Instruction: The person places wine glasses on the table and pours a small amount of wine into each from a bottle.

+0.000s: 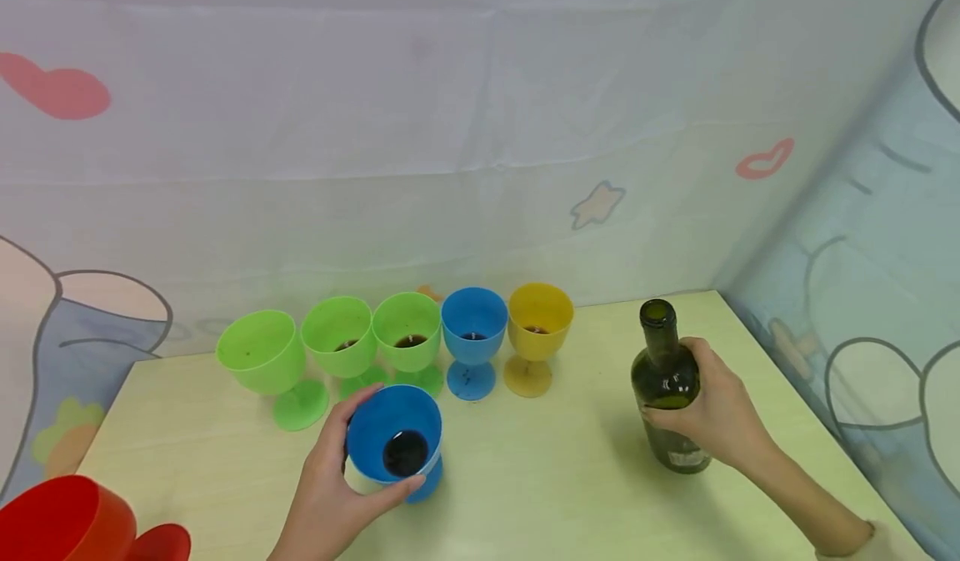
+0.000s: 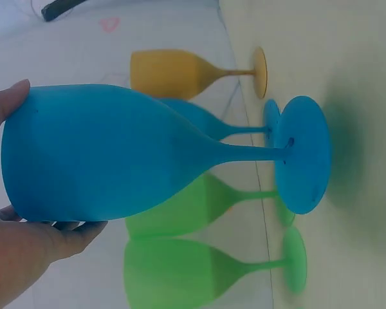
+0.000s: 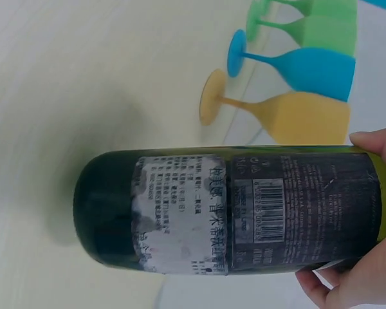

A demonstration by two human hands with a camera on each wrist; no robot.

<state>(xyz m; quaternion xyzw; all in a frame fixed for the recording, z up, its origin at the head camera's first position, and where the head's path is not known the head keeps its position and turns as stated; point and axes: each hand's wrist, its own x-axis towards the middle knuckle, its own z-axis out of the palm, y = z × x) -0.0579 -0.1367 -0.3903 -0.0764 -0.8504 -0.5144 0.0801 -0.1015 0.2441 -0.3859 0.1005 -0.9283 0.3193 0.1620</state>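
Note:
My left hand (image 1: 335, 483) grips a blue goblet (image 1: 395, 428) around the bowl, thumb on one side and fingers on the other. Dark liquid lies in its bottom. In the left wrist view the goblet's foot (image 2: 303, 154) appears just off the table, with a shadow beside it. On the right, my right hand (image 1: 712, 411) holds a dark green wine bottle (image 1: 667, 378) round its upper body, nearly upright. Its mouth is uncapped. The right wrist view shows the bottle's labels (image 3: 180, 215); whether its bottom touches the table I cannot tell.
Behind my left hand several goblets stand in a row: green ones (image 1: 258, 353), a blue one (image 1: 474, 328) and a yellow one (image 1: 540, 323). Most show dark liquid. A red goblet (image 1: 112, 519) is cut off at the lower left. A printed cloth (image 1: 465, 111) hangs behind the table (image 1: 540, 478).

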